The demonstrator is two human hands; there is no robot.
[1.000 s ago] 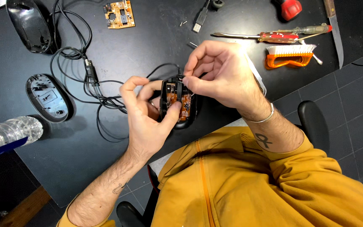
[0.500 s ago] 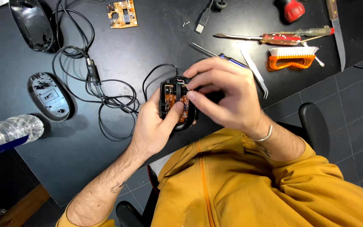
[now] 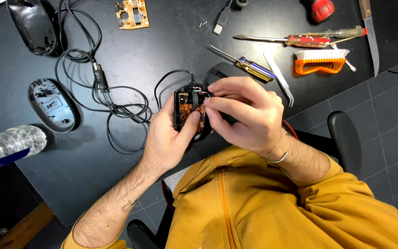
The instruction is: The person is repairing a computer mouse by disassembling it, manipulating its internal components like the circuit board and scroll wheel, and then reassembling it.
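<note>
Since a moment ago my right hand point(image 3: 245, 115) has slid down over the opened mouse point(image 3: 190, 110), so its knuckles now cover more of the casing, and my left thumb has come up across the lower part of the orange board inside. The mouse itself has barely shifted; I hold it just above the near edge of the black table point(image 3: 162, 50), in front of my chest.

My left hand point(image 3: 169, 136) cups the mouse from below and from the left, fingers curled shut around its black base. My right hand's fingertips point(image 3: 207, 107) are pinched close together on the board, near the scroll wheel; whether they grip a small part I cannot tell, it is too small to see.

The table edge runs slantwise just under my hands, with tiled floor and a chair armrest point(image 3: 344, 138) beyond it to my right. Loose cable point(image 3: 116, 108) loops to the left of the mouse, near my left hand. Ahead of my right hand lie a blue-handled screwdriver point(image 3: 249, 67) and white tweezers point(image 3: 279, 78), close by; the orange brush point(image 3: 321, 62) and red screwdriver point(image 3: 305, 39) lie further off.

The mouse's open shell holds its board and wheel. Another empty mouse base point(image 3: 51, 105) lies well to the left, with a plastic bottle point(image 3: 8, 146) beside it. A bare circuit board point(image 3: 132, 14) lies at the far edge.
</note>
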